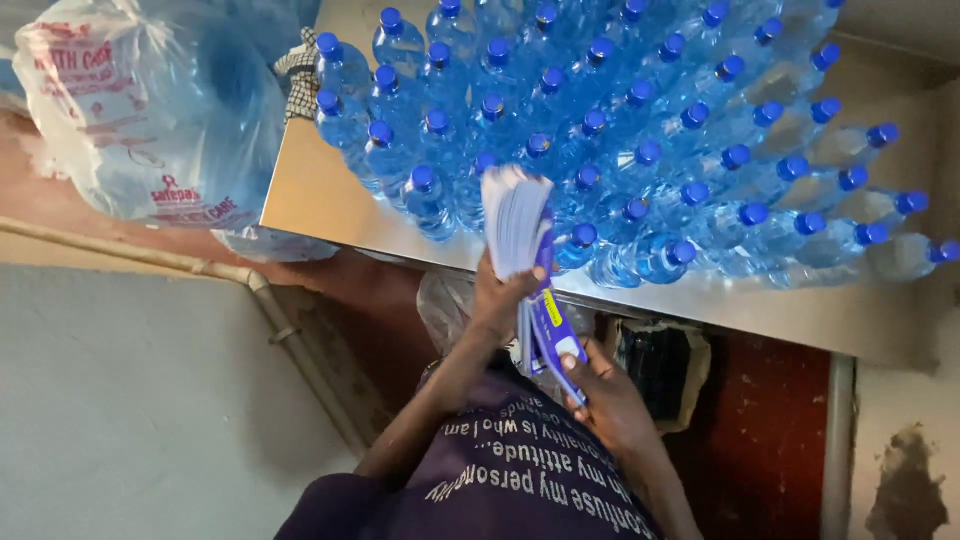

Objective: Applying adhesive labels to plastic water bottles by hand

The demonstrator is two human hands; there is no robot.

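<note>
The left hand [498,295] is closed around a thick stack of labels [516,218], which stands up in front of the bottles. The labels are white on the side that shows, with a blue edge. The right hand [600,390] is lower, near the person's chest, and its fingers pinch a loose bunch of the same labels [552,335]; these are blue and purple with a small yellow patch and a white patch. The two bunches touch each other between the hands.

Just behind the hands is a metal table [320,195]. On it stand many clear plastic bottles [640,130] with blue caps, packed close together in rows. They seem to be filled with water, and I see no label on their sides.

At the left of the table is a big, pale blue plastic bag [150,110] with red print. What is inside I cannot tell. A checked cloth [298,75] shows between the bag and the bottles. Below the bag, a pipe [280,325] runs along a grey wall [130,400].
</note>
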